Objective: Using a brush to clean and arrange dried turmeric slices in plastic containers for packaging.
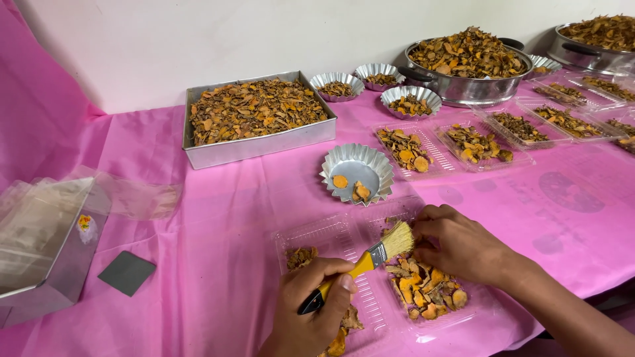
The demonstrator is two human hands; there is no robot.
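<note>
Left hand [311,311]: clamped on yellow-handled brush [367,261].
Right hand [463,244]: fingers curled over dried slices [423,291] in clear tray [423,330].
Tabletop [218,218]: pink cloth.

I hold a paintbrush [364,264] in my left hand [314,311], fingers wrapped round its yellow-and-black handle; it slants up to the right, its pale bristles over the clear plastic tray [397,311]. The tray lies open on the pink tabletop [218,264], hinged lid spread flat to the left. Its right half holds a heap of dried orange-brown slices [423,291], with a few more on the lid side. My right hand [463,244] rests on the far edge of the heap, fingers curled onto the slices.
</note>
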